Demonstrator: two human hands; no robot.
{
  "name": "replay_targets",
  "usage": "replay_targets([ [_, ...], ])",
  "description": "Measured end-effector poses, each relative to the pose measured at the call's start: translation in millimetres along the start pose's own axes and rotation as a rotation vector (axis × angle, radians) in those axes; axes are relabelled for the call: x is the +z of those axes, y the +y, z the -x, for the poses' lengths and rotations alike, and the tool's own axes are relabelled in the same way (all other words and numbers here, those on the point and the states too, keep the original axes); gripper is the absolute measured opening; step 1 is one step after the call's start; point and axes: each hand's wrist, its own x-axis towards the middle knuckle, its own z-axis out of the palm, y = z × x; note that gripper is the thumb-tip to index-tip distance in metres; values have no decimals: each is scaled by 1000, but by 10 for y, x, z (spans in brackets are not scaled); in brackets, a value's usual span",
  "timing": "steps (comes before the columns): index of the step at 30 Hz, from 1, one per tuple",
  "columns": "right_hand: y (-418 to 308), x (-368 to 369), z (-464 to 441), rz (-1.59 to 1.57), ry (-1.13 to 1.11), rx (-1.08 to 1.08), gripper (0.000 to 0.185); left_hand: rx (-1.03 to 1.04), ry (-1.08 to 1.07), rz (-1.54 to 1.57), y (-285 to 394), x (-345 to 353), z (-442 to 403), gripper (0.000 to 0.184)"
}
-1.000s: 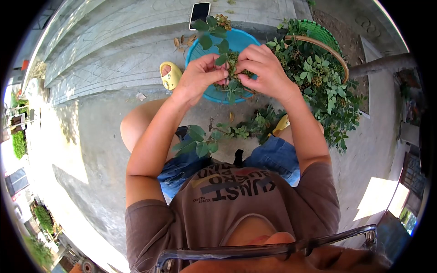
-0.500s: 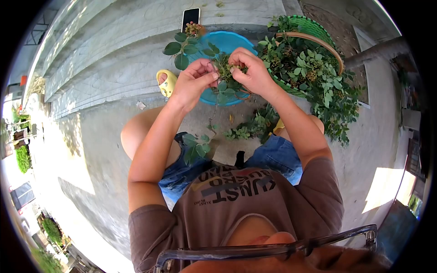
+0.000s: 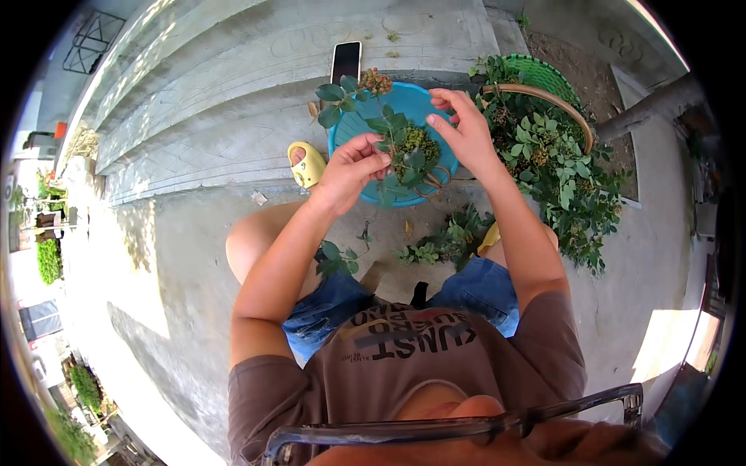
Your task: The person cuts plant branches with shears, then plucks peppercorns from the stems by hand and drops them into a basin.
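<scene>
My left hand [image 3: 354, 171] pinches the stem of a leafy branch [image 3: 396, 124] over a round blue basin [image 3: 340, 128]. Reddish-brown berries [image 3: 375, 81] cluster at the branch's far tip. To the right, my right hand [image 3: 466, 133] is raised over the basin's right rim, fingers apart and holding nothing. Behind the branch, a pile of green berries [image 3: 422, 146] lies in the basin. Tan looped handles [image 3: 437, 180], like those of scissors, show at the basin's near right side; the rest of that tool is hidden.
A green woven basket [image 3: 542, 74] with a brown handle [image 3: 571, 110] overflows with leafy branches [image 3: 571, 167] at the right. Cut foliage [image 3: 458, 234] lies on the ground between my feet. A phone [image 3: 346, 62] rests on the concrete step [image 3: 256, 101] behind the basin. A yellow clog [image 3: 308, 165] is on my left foot.
My right hand has come away from the branch to the right and its fingers have opened. My left hand still holds the stem. The whole view has shifted slightly.
</scene>
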Motion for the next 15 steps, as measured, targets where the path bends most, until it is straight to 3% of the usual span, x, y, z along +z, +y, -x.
replay_targets([
  [5,-112,-101,-21,-142,63,-61,24,38,-26,-158,-69,26,-11,15],
  [7,-93,-97,-4,-455,89,-93,16,159,33,-339,-91,61,-3,10],
  [8,-105,-109,6,-452,94,-88,16,154,28,-339,-98,44,-10,10],
  [10,-155,-161,12,-677,73,-10,16,304,161,-803,-70,37,-15,7],
  [11,-158,-193,14,-674,76,-7,16,302,157,-802,-41,81,-1,7],
  [13,-147,-262,10,-781,-51,67,22,536,231,-1141,48,183,42,8],
  [15,-144,-321,19,-763,-134,116,27,563,214,-1168,47,181,50,8],
])
